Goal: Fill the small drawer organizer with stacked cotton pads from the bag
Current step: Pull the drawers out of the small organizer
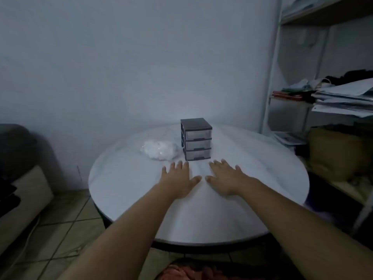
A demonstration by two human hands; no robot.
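Cotton pads bag (159, 152): lies on the round table (201, 219), just beside the left wall of the drawer organizer (196, 139); I cannot tell whether they touch.
Bag handling: I judge it light, soft and yielding, with slick clear film; a firm squeeze would crush the stacks. Its opening is not visible to me.
Hold point, bag: loose film at the top, then pads lifted out in short stacks by their edges.
Organizer: three drawers, all pushed in, fronts facing me, standing beyond my fingertips.
Organizer handling: stiff, thin plastic, probably light enough to slide when a drawer is pulled; I would brace its top and pull by the dark lip on the drawer front.
Left hand (178, 179): flat on the table, fingers spread, holding nothing.
Right hand (227, 178): likewise flat, spread and empty.
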